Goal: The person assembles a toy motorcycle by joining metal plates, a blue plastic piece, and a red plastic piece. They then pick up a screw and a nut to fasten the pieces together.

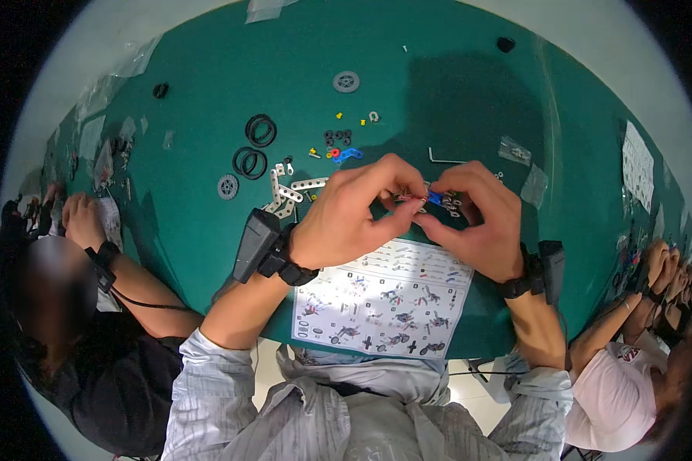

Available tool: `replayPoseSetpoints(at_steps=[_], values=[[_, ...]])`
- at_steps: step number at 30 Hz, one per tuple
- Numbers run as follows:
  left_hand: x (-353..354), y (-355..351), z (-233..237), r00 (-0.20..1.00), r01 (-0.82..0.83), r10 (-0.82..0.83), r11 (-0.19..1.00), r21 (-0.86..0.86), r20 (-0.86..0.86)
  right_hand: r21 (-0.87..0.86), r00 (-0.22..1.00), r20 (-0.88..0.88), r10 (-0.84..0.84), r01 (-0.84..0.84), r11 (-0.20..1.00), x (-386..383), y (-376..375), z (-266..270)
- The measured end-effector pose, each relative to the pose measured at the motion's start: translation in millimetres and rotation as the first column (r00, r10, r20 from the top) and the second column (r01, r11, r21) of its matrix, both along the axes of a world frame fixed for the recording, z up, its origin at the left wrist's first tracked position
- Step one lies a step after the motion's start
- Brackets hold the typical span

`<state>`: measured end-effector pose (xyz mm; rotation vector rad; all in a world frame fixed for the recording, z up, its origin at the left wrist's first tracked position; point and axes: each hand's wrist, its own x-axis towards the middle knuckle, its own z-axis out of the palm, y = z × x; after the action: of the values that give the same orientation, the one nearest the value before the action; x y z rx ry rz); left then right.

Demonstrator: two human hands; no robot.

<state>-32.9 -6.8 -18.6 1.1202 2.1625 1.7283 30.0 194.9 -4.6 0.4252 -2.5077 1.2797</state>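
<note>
My left hand and my right hand meet above the top edge of a printed instruction sheet. Both are closed, thumbs and forefingers pinching a small part assembly with blue, red and silvery pieces. My fingers cover much of it, so its exact shape is hidden. Perforated metal strips lie just left of my left hand. Beyond the hands rest a blue plastic piece and an L-shaped hex key.
Black rubber tyres, a grey wheel, another grey wheel and several small black pieces are spread on the green table. Clear plastic bags lie to the right. People work at either side, one wearing a black sleeve.
</note>
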Motion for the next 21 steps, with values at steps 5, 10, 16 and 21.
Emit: replayPoseSetpoints(at_steps=[5,10,16,21], values=[[4.8,3.5,-6.5,0.997,-0.019,0.017,1.000,0.015,0.074,-0.002,0.997,0.041,-0.060,0.060,0.998,6.0,-3.5,-4.1],[2.0,-1.7,-5.5,0.989,0.006,0.004,0.998,-0.067,0.146,-0.013,0.999,-0.042,-0.025,0.025,1.000,4.8,-3.3,-6.9],[3.1,-0.8,-3.9,0.979,-0.012,0.023,0.998,-0.056,0.205,-0.041,0.999,-0.045,-0.016,0.015,0.999,3.7,-3.2,-7.7],[3.3,-0.8,-0.3,0.980,0.017,-0.011,0.999,-0.027,0.198,-0.064,0.999,-0.036,-0.009,0.007,0.998,2.8,-2.9,-6.7]])
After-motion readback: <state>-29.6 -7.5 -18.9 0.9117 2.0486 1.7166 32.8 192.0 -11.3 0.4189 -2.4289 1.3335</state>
